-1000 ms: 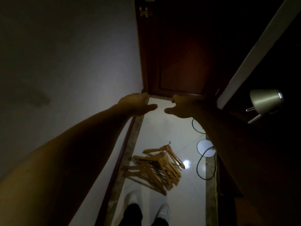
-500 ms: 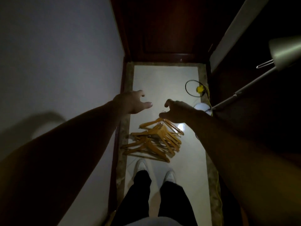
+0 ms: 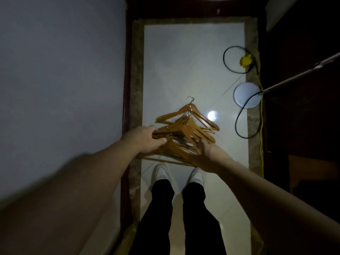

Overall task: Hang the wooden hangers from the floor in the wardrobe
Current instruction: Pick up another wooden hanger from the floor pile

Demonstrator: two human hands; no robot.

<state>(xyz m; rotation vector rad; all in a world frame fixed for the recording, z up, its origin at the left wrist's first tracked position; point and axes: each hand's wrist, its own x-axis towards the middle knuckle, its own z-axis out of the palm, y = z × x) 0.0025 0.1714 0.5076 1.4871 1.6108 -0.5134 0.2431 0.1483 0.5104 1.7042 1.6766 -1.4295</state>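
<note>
Dropping both arms lower than half a second ago, bringing left hand (image 3: 145,138) and right hand (image 3: 203,155) onto the wooden hangers (image 3: 187,129). Curling left fingers and thumb round the heap's left ends; laying spread, straight right fingers against its right edge. Leaving the heap on the pale floor (image 3: 184,61), just beyond white shoes (image 3: 161,172).

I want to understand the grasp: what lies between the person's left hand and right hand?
The head view shows the pile of wooden hangers on the floor filling the stretch between the left hand and the right hand. Both hands touch the pile.
</note>
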